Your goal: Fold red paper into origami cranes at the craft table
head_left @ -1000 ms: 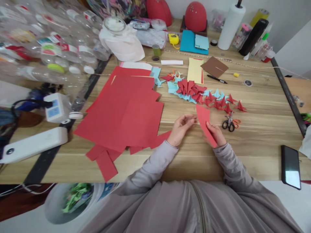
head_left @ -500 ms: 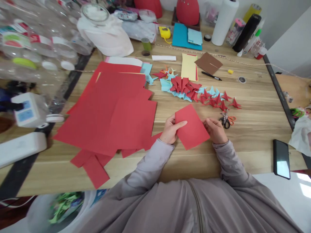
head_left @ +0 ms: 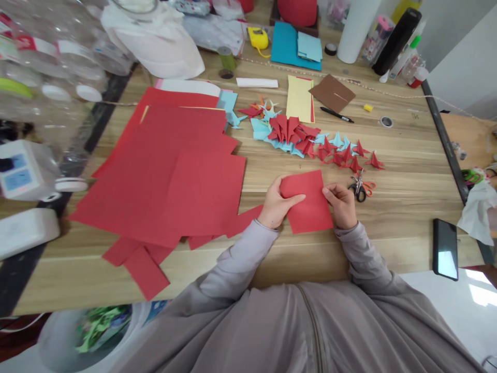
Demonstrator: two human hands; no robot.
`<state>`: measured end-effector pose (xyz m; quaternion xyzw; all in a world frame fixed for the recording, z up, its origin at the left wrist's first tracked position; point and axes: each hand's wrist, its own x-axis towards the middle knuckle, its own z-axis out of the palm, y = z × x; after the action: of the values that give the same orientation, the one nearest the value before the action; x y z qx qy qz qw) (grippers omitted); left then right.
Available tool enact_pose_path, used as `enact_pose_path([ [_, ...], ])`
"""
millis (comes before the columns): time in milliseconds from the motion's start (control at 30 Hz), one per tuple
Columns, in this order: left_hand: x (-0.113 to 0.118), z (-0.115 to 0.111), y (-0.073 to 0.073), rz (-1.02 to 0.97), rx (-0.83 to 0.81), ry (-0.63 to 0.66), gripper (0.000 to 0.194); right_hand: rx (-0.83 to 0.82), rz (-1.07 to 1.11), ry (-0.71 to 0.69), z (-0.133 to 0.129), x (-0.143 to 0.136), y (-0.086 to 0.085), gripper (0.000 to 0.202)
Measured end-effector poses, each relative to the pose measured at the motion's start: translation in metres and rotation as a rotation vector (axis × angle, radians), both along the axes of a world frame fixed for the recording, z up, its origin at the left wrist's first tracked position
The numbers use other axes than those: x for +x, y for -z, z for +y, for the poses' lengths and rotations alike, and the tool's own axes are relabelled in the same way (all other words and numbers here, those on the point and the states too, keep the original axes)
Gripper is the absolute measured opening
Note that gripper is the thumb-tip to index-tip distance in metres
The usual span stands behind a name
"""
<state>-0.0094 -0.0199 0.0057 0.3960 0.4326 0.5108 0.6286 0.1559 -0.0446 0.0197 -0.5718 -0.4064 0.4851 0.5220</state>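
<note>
A square of red paper point(head_left: 310, 207) is held between my two hands, just above the table's front part. My left hand point(head_left: 277, 203) grips its left side, thumb lying on top and fingers underneath. At the upper right edge, my right hand point(head_left: 340, 203) pinches the paper between thumb and fingers. Scissors point(head_left: 360, 189) with black handles lie just beyond my right hand, beside an orange-handled pair. Folded red paper cranes point(head_left: 345, 155) and light blue ones are bunched farther back. Large red paper sheets point(head_left: 155, 171) are piled to my left.
Red offcuts point(head_left: 146, 272) lie by the front edge. Behind the cranes are yellow paper point(head_left: 298, 98), brown paper point(head_left: 333, 93), a pen point(head_left: 337, 114) and a tape measure point(head_left: 258, 39). Plastic bottles point(head_left: 42, 57) crowd the left, a phone point(head_left: 445, 249) the right edge. A bin point(head_left: 58, 336) stands below.
The red square has turned in my hands, so its edges now run nearly upright. My right hand has shifted up along its right side. The view has tilted slightly.
</note>
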Motion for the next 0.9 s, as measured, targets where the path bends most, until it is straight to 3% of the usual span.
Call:
enact_pose_path([
  [267, -0.0018, 0.0022, -0.0034, -0.021, -0.024, -0.043, 0.062, 0.1, 0.019, 0.065, 0.0031, 0.0073, 0.0062, 0.03],
  [367, -0.0024, 0.0026, -0.0049, -0.036, -0.041, -0.044, 0.061, 0.058, -0.034, 0.01, 0.0027, 0.0066, 0.0063, 0.041],
  [533, -0.0018, 0.0029, -0.0017, -0.023, -0.012, -0.013, 0.061, 0.021, -0.058, -0.09, 0.0014, 0.0011, 0.004, 0.033],
  [767, -0.0021, 0.0036, -0.0046, -0.037, -0.059, -0.047, 0.061, 0.089, -0.042, 0.047, 0.0035, 0.0091, 0.0044, 0.04],
  [900, -0.0028, 0.0043, -0.0042, -0.046, -0.054, -0.036, 0.06, 0.038, -0.094, 0.013, 0.0026, 0.0079, 0.0031, 0.046],
])
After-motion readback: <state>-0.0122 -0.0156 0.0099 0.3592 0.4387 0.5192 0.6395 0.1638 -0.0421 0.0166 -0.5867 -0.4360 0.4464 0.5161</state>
